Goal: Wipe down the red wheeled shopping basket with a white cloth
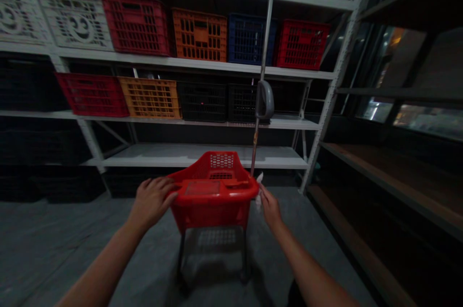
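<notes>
A small red plastic shopping cart (pixel 213 213) stands on the floor in front of me, its handle side facing me. My left hand (pixel 154 201) grips the left end of its handle, fingers curled over the top. At the right end, my right hand (pixel 270 205) pinches a crumpled white cloth or tissue (pixel 258 196) against the side of the handle. A thin metal pole (pixel 267 32) rises from the cart's right side. Partway up it is a grey plastic loop (pixel 265 99). The cart's basket shows only in part, and its bottom is hidden.
Behind the cart stands a white metal shelf rack (pixel 202 155). It holds several plastic crates, among them an orange crate (pixel 200 34), a blue crate (pixel 246 39) and a yellow crate (pixel 150 98). Darker shelving (pixel 390 172) runs along the right. Grey floor (pixel 54 234) lies to the left.
</notes>
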Tool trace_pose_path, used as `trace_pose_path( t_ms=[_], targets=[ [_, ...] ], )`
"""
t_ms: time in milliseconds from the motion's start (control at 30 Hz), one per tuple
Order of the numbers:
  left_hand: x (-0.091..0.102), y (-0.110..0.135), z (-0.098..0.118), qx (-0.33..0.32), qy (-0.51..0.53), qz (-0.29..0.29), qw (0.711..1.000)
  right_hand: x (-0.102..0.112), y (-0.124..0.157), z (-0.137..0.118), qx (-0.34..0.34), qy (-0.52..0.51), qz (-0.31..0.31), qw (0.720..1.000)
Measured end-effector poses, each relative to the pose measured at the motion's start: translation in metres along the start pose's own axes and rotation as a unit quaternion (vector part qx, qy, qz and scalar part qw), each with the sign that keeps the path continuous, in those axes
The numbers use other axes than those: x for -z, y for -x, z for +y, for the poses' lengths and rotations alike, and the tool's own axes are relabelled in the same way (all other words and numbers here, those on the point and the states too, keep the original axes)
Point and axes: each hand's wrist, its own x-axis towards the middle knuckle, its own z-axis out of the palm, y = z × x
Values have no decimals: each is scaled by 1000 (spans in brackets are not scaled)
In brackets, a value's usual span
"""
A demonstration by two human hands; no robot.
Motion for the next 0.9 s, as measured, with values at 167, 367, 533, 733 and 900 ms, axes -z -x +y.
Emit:
trace_pose_path(
  t_ms=[167,367,533,733,900],
  targets=[
    [8,11,62,-24,25,142,989,-19,7,-30,-101,-211,50,971],
    [11,-5,163,-54,120,101,986,-15,12,-52,78,-21,-159,984],
    [6,-14,179,1,101,76,992,-14,-12,-46,170,104,-206,958],
    [4,-7,168,-17,97,106,990,-32,-6,-72,190,169,-196,947],
    [8,0,164,-25,106,113,988,-37,-11,-74,269,203,-255,906]
  ],
)
